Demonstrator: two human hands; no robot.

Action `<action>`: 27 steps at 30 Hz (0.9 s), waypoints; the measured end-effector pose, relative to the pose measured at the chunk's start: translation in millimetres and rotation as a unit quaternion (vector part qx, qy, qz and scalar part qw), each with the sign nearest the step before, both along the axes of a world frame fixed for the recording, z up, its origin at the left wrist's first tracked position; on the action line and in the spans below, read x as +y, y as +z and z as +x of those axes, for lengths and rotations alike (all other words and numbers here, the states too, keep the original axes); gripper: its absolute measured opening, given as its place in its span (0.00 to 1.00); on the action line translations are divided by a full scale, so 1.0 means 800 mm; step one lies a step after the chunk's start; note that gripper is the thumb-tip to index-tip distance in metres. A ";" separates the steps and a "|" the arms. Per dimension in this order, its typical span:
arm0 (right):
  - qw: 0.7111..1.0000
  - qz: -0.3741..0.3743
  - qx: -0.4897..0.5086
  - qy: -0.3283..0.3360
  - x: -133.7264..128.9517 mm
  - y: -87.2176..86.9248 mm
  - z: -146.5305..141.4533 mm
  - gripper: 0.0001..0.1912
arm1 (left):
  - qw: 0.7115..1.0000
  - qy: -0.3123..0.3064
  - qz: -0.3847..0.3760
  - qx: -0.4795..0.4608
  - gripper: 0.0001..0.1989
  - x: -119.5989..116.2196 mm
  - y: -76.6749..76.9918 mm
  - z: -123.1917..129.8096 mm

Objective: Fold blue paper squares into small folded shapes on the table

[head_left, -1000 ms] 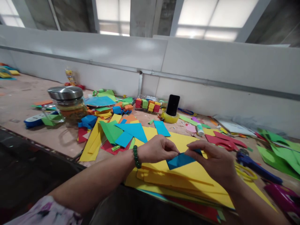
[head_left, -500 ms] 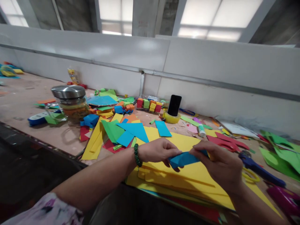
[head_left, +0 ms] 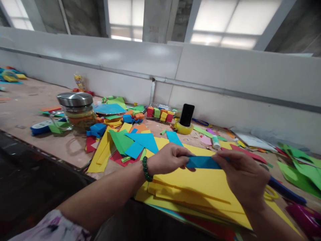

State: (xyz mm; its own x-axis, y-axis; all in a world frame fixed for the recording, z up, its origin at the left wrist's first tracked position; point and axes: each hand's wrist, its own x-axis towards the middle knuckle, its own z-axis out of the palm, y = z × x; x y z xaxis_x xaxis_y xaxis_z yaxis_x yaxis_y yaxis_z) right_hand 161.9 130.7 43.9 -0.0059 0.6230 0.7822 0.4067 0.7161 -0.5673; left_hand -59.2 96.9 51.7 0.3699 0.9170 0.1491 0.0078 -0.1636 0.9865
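Between my two hands a strip of blue paper [head_left: 203,162] is stretched level, above a stack of yellow paper sheets [head_left: 200,184]. My left hand [head_left: 170,158] pinches its left end between thumb and fingers; a green bead bracelet [head_left: 146,169] is on that wrist. The right end is pinched by my right hand [head_left: 242,170], whose fingers cover that end. Just beyond the hands lies another blue paper piece [head_left: 174,138]. Left of them are a large cut piece of blue paper [head_left: 146,141] and a green one [head_left: 120,142].
A lidded glass mug of tea [head_left: 79,117] stands at the left. A phone [head_left: 187,114] leans in a yellow tape roll [head_left: 184,129] at the back. Small paper cubes [head_left: 163,116], a glue stick [head_left: 215,142], a blue-handled tool [head_left: 286,190] and a magenta object [head_left: 304,216] lie around.
The blue strip has gone from tilted and slightly twisted to flat and level. My right hand has moved a little to the right, and the left has shifted slightly.
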 end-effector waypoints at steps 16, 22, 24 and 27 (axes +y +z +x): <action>0.995 0.028 0.059 0.077 -0.015 -0.031 -0.037 0.08 | 0.966 0.022 0.114 -0.230 0.22 -0.008 -0.019 0.044; 0.977 0.125 -0.138 0.101 -0.018 -0.031 -0.035 0.07 | 0.968 0.015 0.126 -0.216 0.21 -0.013 -0.017 0.036; 0.968 0.144 -0.149 0.139 -0.019 -0.024 -0.033 0.10 | 0.968 0.036 0.141 -0.203 0.20 -0.011 -0.021 0.036; 0.971 0.141 -0.085 0.172 -0.023 -0.013 -0.027 0.12 | 0.969 0.062 0.187 -0.148 0.19 -0.011 -0.025 0.035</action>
State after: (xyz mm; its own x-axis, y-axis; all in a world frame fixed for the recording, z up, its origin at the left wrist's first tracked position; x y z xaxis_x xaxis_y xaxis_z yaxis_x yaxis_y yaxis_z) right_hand 140.1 112.2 33.2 -0.3202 0.3231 0.8906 0.1872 0.9431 -0.2748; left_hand -31.3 87.7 31.7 0.1515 0.8135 0.5614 -0.2234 -0.5251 0.8212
